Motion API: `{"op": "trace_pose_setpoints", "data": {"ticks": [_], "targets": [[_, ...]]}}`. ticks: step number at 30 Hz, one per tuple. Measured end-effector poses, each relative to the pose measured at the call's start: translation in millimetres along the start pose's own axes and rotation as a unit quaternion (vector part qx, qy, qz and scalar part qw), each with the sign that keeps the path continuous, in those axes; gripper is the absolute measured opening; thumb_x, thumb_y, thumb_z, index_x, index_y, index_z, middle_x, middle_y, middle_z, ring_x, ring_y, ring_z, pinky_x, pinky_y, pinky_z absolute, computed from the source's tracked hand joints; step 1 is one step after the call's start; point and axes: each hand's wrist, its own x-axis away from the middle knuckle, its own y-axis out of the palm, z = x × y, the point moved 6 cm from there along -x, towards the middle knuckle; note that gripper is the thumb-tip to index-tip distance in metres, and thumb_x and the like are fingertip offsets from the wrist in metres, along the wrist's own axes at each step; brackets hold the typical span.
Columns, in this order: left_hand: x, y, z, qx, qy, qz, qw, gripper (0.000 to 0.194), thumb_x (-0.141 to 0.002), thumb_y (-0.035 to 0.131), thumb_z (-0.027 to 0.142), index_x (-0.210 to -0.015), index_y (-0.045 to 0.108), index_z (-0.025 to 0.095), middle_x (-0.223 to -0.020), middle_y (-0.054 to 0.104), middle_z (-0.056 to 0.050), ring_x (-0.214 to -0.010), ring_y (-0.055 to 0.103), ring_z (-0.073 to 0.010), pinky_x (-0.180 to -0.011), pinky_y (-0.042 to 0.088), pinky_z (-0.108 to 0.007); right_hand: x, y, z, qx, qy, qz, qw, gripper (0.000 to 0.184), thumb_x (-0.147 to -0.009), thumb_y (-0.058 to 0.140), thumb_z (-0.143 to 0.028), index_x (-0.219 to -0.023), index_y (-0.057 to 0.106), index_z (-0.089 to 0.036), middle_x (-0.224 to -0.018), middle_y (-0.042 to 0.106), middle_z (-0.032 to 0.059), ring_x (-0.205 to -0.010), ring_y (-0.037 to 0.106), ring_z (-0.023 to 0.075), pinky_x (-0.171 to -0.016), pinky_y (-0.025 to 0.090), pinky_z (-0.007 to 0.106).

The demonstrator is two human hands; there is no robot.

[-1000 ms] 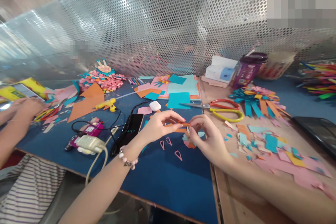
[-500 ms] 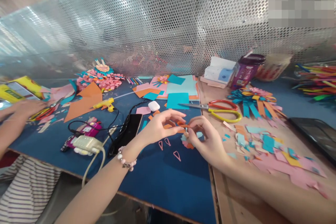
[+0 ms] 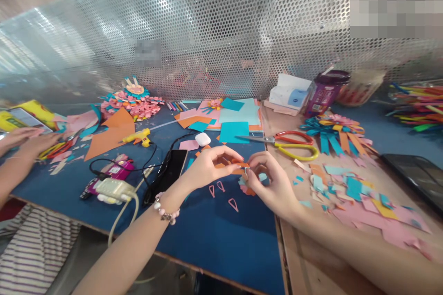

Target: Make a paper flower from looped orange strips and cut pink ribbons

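Over the blue tabletop, a small orange paper strip (image 3: 243,164) is pinched between the fingertips of my left hand (image 3: 216,163) and my right hand (image 3: 270,179). Both hands are closed on it, close together, and the fingers partly hide it. Below my right fingers lies a little pile of blue, pink and orange paper pieces (image 3: 246,189), partly covered by that hand. Several small pink paper loops (image 3: 233,205) rest on the table below my left hand. Behind the hands are scissors (image 3: 294,146) with red and yellow handles and blue paper (image 3: 234,132).
A yellow glue gun (image 3: 138,137), a black phone (image 3: 171,170) and a white plug (image 3: 116,189) with cables lie left. Paper scraps (image 3: 360,189), a ribbon-like paper flower (image 3: 332,131) and a purple cup (image 3: 327,92) are right. Another person's hands (image 3: 32,143) work far left.
The orange strip, an open loop half a second ago, now looks flatter between my fingertips. My hands barely moved. The other person's hands shifted slightly at the far left.
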Motion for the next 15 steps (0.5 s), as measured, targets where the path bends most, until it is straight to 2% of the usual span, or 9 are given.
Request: {"op": "trace_pose_setpoints", "data": {"ticks": [10, 15], "targets": [[0.0, 2.1, 1.3, 0.003, 0.001, -0.008, 1.0, 0.019, -0.08, 0.066, 0.025, -0.098, 0.066, 0.017, -0.098, 0.067, -0.006, -0.087, 0.064, -0.0159, -0.079, 0.053, -0.03, 2.0, 0.7, 0.6, -0.025, 0.007, -0.011, 1.0, 0.007, -0.087, 0.052, -0.018, -0.087, 0.047, -0.022, -0.091, 0.049, 0.0009, -0.06, 0.055, 0.0085, -0.052, 0.049, 0.026], [0.2, 2.2, 1.2, -0.004, -0.001, -0.007, 1.0, 0.019, -0.08, 0.066, 0.026, -0.097, 0.066, 0.016, -0.098, 0.067, -0.006, -0.086, 0.064, -0.0162, -0.079, 0.053, -0.03, 1.8, 1.4, -0.1, -0.023, -0.002, -0.013, 1.0, 0.007, -0.087, 0.052, -0.017, -0.086, 0.048, -0.022, -0.09, 0.05, 0.0015, -0.067, 0.058, 0.0109, -0.055, 0.051, 0.027]]}}
